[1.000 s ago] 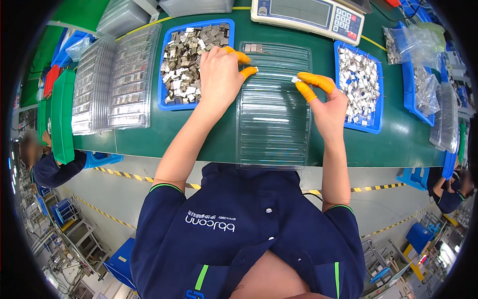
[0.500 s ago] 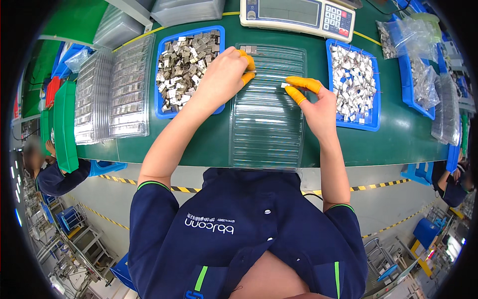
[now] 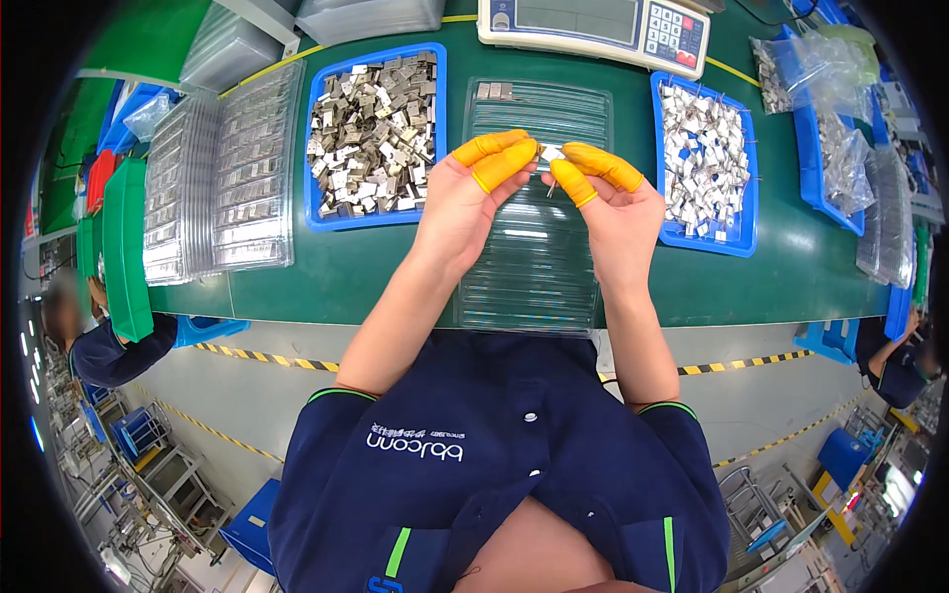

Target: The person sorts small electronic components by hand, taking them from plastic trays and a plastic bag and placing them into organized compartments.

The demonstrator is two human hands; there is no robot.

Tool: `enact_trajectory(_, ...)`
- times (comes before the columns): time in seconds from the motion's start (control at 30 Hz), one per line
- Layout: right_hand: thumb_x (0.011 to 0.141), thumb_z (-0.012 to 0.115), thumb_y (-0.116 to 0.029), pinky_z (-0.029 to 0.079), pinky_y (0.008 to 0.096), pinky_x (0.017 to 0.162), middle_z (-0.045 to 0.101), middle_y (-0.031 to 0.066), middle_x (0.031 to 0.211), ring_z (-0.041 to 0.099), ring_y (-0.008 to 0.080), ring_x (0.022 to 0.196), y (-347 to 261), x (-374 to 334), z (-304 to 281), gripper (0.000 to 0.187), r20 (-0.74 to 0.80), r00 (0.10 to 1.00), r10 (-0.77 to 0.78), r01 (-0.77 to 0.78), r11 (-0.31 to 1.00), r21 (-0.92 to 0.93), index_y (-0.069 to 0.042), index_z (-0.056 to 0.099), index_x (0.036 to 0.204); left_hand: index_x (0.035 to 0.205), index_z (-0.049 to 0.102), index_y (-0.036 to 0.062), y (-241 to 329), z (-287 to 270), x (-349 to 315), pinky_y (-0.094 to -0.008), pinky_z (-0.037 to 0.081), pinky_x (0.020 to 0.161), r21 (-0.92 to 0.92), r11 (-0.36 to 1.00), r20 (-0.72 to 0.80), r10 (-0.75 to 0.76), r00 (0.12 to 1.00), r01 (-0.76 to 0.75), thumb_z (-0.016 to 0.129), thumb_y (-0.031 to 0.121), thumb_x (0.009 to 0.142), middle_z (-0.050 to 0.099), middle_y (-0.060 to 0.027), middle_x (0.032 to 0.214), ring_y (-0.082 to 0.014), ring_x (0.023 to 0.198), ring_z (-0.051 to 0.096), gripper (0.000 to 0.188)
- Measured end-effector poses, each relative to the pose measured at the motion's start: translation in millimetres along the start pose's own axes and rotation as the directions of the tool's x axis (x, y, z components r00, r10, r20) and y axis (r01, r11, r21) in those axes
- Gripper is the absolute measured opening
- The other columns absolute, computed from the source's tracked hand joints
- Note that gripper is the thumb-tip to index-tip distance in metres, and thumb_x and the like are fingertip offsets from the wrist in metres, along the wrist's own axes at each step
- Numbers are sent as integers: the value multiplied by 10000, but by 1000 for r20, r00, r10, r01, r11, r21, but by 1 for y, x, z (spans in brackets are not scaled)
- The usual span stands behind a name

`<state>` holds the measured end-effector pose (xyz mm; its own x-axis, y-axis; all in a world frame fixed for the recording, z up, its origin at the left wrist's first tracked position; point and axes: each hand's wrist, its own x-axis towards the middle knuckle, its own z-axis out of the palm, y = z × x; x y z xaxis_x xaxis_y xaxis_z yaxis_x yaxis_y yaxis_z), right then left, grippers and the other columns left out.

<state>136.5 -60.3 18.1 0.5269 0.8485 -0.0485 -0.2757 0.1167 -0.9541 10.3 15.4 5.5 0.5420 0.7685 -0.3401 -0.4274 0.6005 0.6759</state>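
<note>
Both hands (image 3: 539,198) pinching small metal part (image 3: 550,153), apparently

The small metal part (image 3: 550,153) pinched between the left hand (image 3: 470,198) and right hand (image 3: 618,203) was too small to make out, its shape mostly covered by the orange finger cots (image 3: 499,158); both hands hid the middle of the clear slotted tray (image 3: 534,237); the weighing scale (image 3: 593,25) was cut off by the top edge; the pieces in the 2 blue bins (image 3: 316,212) blurred into heaps; a co-worker (image 3: 109,351) at the left rim was dark and distorted.
</note>
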Motion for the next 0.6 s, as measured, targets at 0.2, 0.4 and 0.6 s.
enact_trajectory(0.2, 768, 646, 60, 523, 268, 758, 644, 135, 929, 648, 197, 800, -3, -3, -5, 210, 47, 998, -38, 40, 998, -48, 76, 631, 977, 1026, 602, -57, -2, 5, -7, -269, 524, 765, 81, 994, -74, 79, 994, -73, 650, 10, 789, 638, -140, 973, -184, 839, 635, 250)
enact_trajectory(0.4, 741, 681, 38, 521, 260, 766, 649, 124, 927, 640, 173, 820, -12, 0, -17, 211, 265, 962, -62, 147, 938, -314, 55, 646, 948, 989, 619, -66, -4, 0, -10, -262, 524, 760, 421, 856, 23, 321, 947, -300, 667, 13, 775, 644, -156, 964, -185, 804, 639, 233)
enact_trajectory(0.6, 744, 673, 40, 507, 267, 804, 651, 126, 947, 631, 168, 861, -10, 6, -18, 227, 205, 967, 150, -138, 988, -70, 51, 636, 968, 1028, 601, -56, -8, 2, -17, -245, 517, 721, -2, 1000, 36, -9, 999, 9, 636, 53, 819, 638, -111, 919, -159, 784, 625, 239)
